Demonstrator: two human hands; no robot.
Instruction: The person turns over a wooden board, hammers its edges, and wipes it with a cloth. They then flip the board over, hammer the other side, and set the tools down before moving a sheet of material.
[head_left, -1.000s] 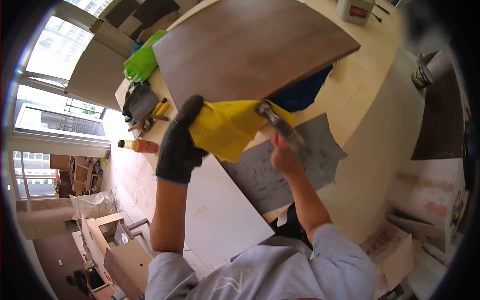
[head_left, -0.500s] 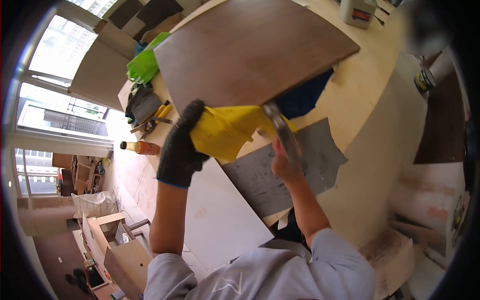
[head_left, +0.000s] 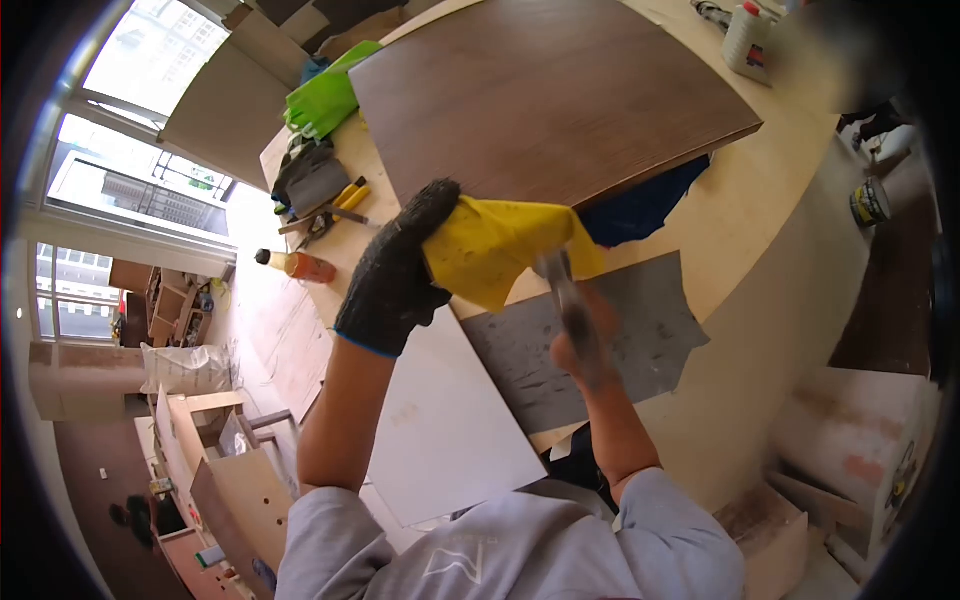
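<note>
My left hand (head_left: 400,265), in a black glove with a blue cuff edge, grips one end of a limp yellow sheet (head_left: 500,245), perhaps cloth. My bare right hand (head_left: 585,335) is closed around a long grey metal tool (head_left: 567,295), too blurred to name. The tool's upper end is at the sheet's lower right edge; contact cannot be made out. Just beyond is a brown wood panel (head_left: 550,100) with dark blue cloth (head_left: 650,205) under its near edge. Below my hands lie a stained grey sheet (head_left: 590,345) and a white panel (head_left: 440,420).
Left on the table (head_left: 770,165) are an orange bottle (head_left: 305,267), yellow-handled tools (head_left: 350,193) and a green bag (head_left: 325,103). A white jug (head_left: 745,45) stands at the far right. A can (head_left: 868,203) and a dusty box (head_left: 845,450) are on the right.
My view has shifted, so the table's things appear farther right. The tool and my right hand have moved lower relative to the yellow sheet. My left hand keeps its hold on the sheet.
</note>
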